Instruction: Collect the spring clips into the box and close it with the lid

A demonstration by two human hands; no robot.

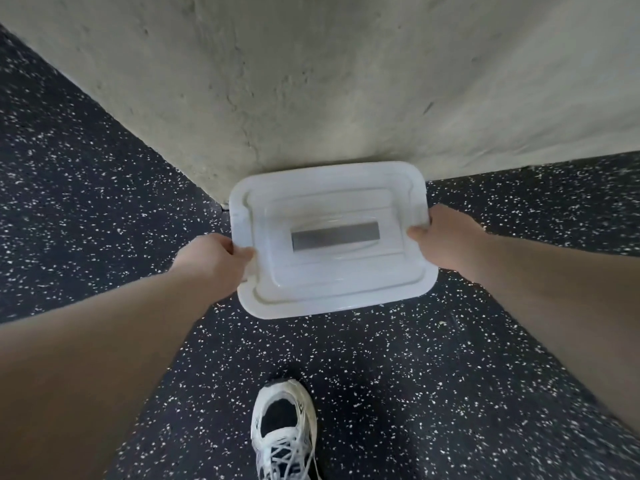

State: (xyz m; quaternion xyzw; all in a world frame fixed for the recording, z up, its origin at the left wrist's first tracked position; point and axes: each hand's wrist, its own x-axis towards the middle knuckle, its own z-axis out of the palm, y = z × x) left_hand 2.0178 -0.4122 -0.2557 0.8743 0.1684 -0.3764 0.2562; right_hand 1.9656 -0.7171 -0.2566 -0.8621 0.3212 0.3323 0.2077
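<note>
A white translucent plastic lid (329,271) with rounded corners and a grey rectangular strip in its middle covers the box, whose body is hidden beneath it. My left hand (211,261) grips the lid's left edge, thumb on top. My right hand (446,237) grips the right edge the same way. The lidded box is held low by the foot of a concrete wall, and I cannot tell whether it rests on the floor. No spring clips are visible; whatever is in the box is hidden.
A rough beige concrete wall (346,81) rises directly behind the box. Black rubber flooring with white speckles (415,375) spreads on both sides and in front. One white sneaker (284,431) stands near the bottom middle.
</note>
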